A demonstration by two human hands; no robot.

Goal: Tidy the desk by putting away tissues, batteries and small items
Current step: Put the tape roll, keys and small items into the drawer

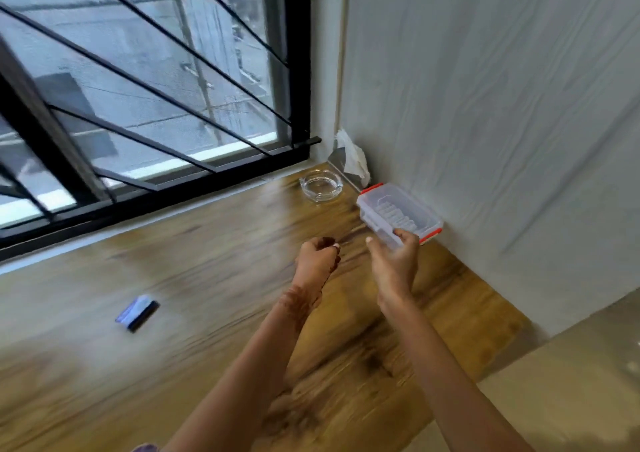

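A clear plastic box [398,211] with red latches sits by the wall at the desk's far right, lid closed. My right hand [394,261] grips its near end, thumb on top. My left hand [317,256] hovers just left of the box with fingers curled; whether it holds anything is hidden. A small blue and black packet [137,313] lies on the wooden desk [214,278] to the left. A crumpled white tissue [353,155] is stuck in the corner by the wall.
A glass ashtray [320,185] stands near the window corner, just behind the box. A barred window [138,105] runs along the desk's far edge. A white wall [502,122] closes the right side. The desk's right edge drops to a pale floor [571,382].
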